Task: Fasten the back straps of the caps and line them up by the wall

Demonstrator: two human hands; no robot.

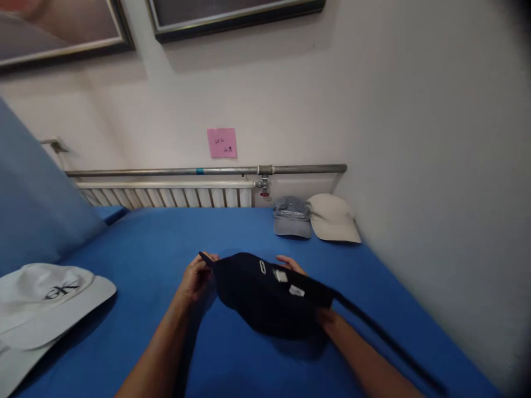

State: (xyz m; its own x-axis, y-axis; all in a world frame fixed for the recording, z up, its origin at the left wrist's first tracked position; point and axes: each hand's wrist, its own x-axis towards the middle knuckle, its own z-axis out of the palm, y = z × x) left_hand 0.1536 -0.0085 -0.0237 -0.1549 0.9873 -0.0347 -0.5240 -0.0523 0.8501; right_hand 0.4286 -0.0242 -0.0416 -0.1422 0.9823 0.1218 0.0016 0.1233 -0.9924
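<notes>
A dark navy or black cap [265, 301] is held up over the blue surface, tilted, its inner side with small white labels [296, 290] partly turned up. A long thin dark strap hangs from it toward the lower right. At the cap's left end, my left hand [197, 276] pinches a narrow tip of it between thumb and fingers. Behind the cap, my right hand [292, 264] supports the other side; some fingertips show above its edge, while the palm is hidden.
Grey [292, 218] and cream [334, 217] caps sit at the back right against the wall. White caps [62, 298], the top one lettered, lie stacked at the left. A radiator [166, 194] and pipe [228, 171] run behind the blue-covered table [166, 232]. A pink note [222, 143] is on the wall.
</notes>
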